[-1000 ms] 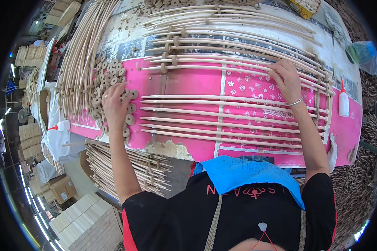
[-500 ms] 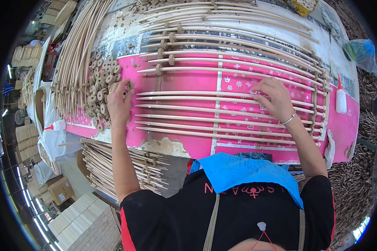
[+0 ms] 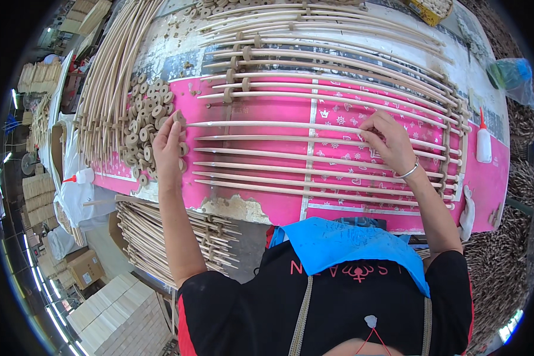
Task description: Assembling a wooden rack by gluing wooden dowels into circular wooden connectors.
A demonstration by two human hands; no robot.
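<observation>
My left hand (image 3: 168, 151) pinches a small brown wooden ring (image 3: 178, 117) between thumb and fingers, at the edge of a pile of loose rings (image 3: 141, 129). The tip of a thin wooden rod (image 3: 267, 124) lies close beside that ring; whether it enters the hole, I cannot tell. Farther along the same rod, my right hand (image 3: 390, 141) grips it between thumb and fingertips. Nearer to me, several similar rods (image 3: 249, 154) lie side by side with bare pointed left ends. The rods beyond carry rings (image 3: 245, 84) near their left ends. A slotted rack (image 3: 447, 139) supports the right ends.
A bundle of rods (image 3: 110, 77) lies at left. White glue bottles with red tips stand at right (image 3: 483, 145) and lie at left (image 3: 84, 176). A yellow tub (image 3: 428, 10) sits at the far edge. More rods (image 3: 166, 237) are stacked below the pink tabletop (image 3: 231, 196).
My left hand has lifted a ring from the edge of the pile toward the rod's tip. My right hand has raised the rod slightly away from its neighbour.
</observation>
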